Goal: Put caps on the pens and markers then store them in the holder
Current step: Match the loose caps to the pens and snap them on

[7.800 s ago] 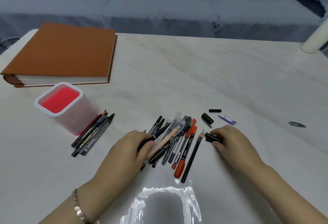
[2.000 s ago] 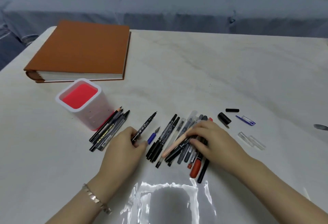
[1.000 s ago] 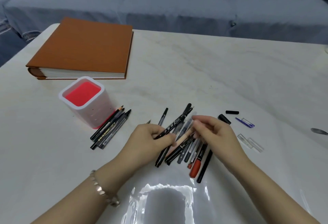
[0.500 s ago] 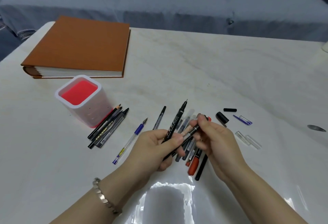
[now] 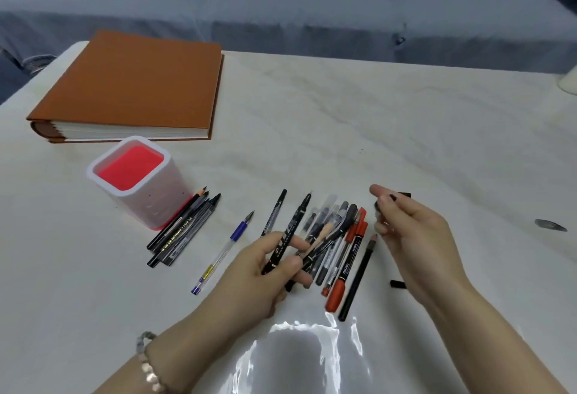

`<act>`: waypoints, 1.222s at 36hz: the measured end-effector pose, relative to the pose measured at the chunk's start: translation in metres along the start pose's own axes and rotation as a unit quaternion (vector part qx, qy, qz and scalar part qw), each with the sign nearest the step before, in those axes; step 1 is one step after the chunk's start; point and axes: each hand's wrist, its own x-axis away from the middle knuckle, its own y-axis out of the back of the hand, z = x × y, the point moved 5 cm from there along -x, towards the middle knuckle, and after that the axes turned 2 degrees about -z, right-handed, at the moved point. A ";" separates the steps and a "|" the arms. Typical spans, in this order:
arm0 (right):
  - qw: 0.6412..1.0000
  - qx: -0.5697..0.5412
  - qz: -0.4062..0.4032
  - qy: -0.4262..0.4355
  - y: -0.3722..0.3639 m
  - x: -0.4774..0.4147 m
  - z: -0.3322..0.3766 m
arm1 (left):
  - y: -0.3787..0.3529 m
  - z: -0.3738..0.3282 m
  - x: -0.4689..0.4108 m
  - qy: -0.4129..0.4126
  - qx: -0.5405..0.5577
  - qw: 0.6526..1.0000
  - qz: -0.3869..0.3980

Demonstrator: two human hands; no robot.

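My left hand (image 5: 268, 268) grips one black pen (image 5: 298, 217). My right hand (image 5: 415, 237) curls beside one cap (image 5: 405, 195); I cannot tell if it holds anything. One holder (image 5: 153, 206) stands far left, four pens (image 5: 184, 228) touching it.

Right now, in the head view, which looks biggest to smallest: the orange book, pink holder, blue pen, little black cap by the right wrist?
1. orange book
2. pink holder
3. blue pen, long but very thin
4. black cap
The book lies farthest yet looks largest, so that ranking is safe.
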 end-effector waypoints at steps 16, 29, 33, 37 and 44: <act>0.996 -0.092 -0.001 0.009 -0.005 0.029 0.007 | -0.010 -0.009 0.014 -0.194 -0.274 0.941 -0.042; 0.998 -0.060 0.024 0.017 -0.012 0.044 0.007 | -0.013 -0.017 0.019 -0.251 -0.356 0.898 -0.070; 0.996 -0.081 0.033 0.034 -0.014 0.047 0.011 | -0.014 -0.019 0.020 -0.247 -0.338 0.904 -0.082; 0.993 -0.092 0.045 0.052 -0.017 0.049 0.017 | -0.015 -0.023 0.021 -0.241 -0.291 0.923 -0.075; 0.997 -0.045 0.056 0.040 -0.020 0.041 0.009 | -0.009 -0.023 0.012 -0.206 -0.315 0.925 -0.057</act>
